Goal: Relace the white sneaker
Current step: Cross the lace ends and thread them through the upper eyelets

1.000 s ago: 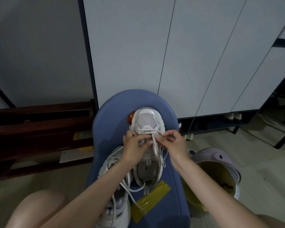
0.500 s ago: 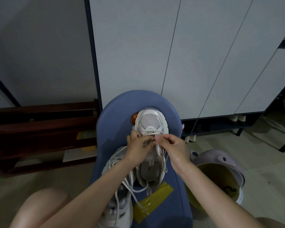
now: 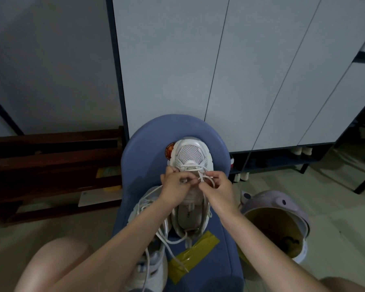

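A white sneaker (image 3: 190,153) lies on a blue seat (image 3: 148,142), toe pointing away from me. Its white lace (image 3: 201,173) crosses the lowest eyelets near the toe. My left hand (image 3: 175,186) grips the sneaker's left side at the eyelets, fingers curled. My right hand (image 3: 216,187) pinches a strand of the lace just right of the tongue. Loose lace ends (image 3: 167,241) trail down toward me over the seat. Both hands hide the middle eyelets.
A second white sneaker (image 3: 150,264) lies at the lower left of the seat. Yellow tape (image 3: 193,252) is stuck on the seat. A lilac bin (image 3: 276,220) stands to the right, a dark wooden rack (image 3: 51,165) to the left, and white cabinet doors (image 3: 219,70) behind.
My right hand has drawn the lace strand slightly toward me and to the right. The left hand stays at the eyelets. The camera has shifted a little.
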